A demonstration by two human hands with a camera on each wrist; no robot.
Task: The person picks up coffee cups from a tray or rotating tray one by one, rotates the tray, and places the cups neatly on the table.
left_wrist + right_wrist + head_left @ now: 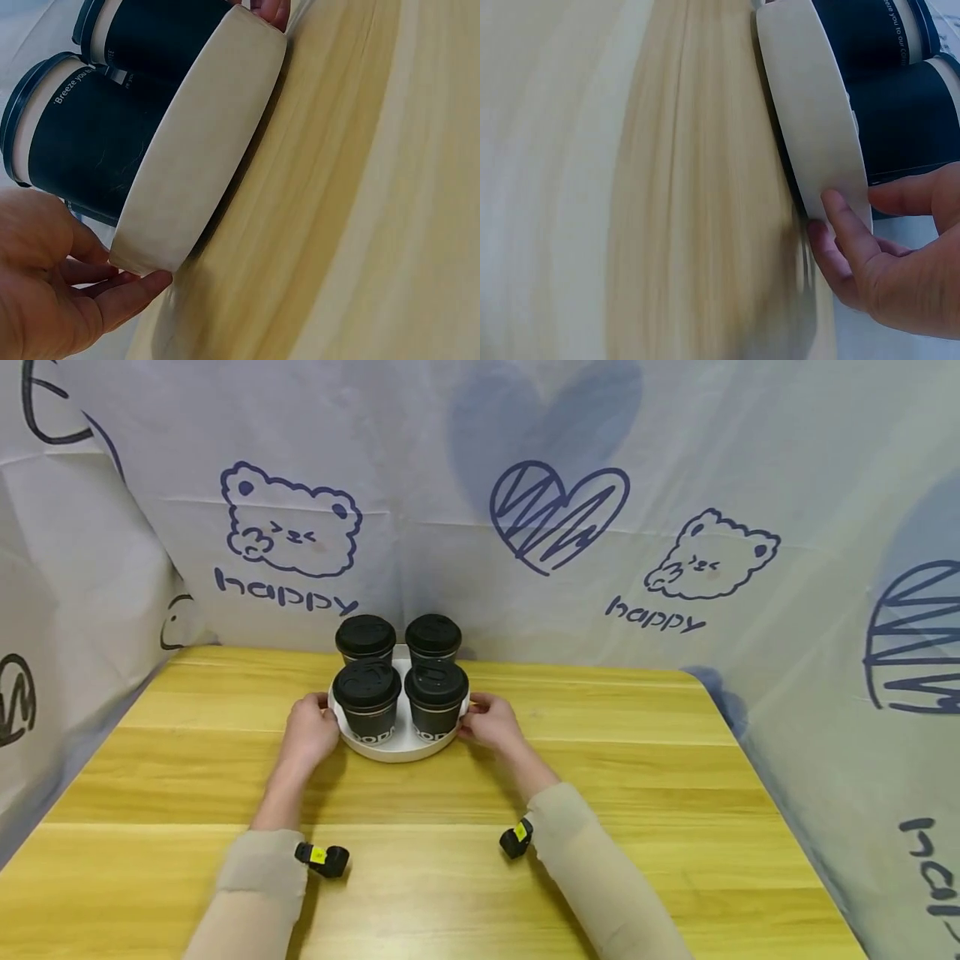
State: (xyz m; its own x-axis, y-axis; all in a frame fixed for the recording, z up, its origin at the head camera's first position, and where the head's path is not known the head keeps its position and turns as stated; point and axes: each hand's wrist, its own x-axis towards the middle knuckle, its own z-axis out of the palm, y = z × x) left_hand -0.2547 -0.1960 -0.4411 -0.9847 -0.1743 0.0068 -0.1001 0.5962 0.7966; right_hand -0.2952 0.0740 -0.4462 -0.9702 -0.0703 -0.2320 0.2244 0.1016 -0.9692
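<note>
A: Head view first; where is the tray [398,756], and who has it?

B: Left of centre in the frame, near the tabletop's [420,893] far edge; two front cups [368,714] and two rear cups [365,639] stand upright on it, all lidded; the left hand [311,727] grips its left side, the right hand [491,721] its right; the front cups hide the lower parts of the rear ones.

A: And how would it handle?

B: Probably stiff and smooth, so a little slippery; light in itself, I'd judge, but the lids hide whether the cups are full; they look loose and top-heavy, so opposite sides, held level, seem the right places to grip.

A: Left wrist view?

B: The tray's pale wall slants from top centre to lower left; the left hand pinches its lower end, thumb at the rim, a fingertip near the base; the other hand's fingers are cut off at the top edge; a dark strip runs under the wall, and I cannot tell whether the base touches the tabletop.

A: Right wrist?

B: The wall runs down right of centre; the right hand grasps it lower right, thumb at the rim, fingertips against the outside; the cups are cropped by the right edge, their print only partly legible.
</note>
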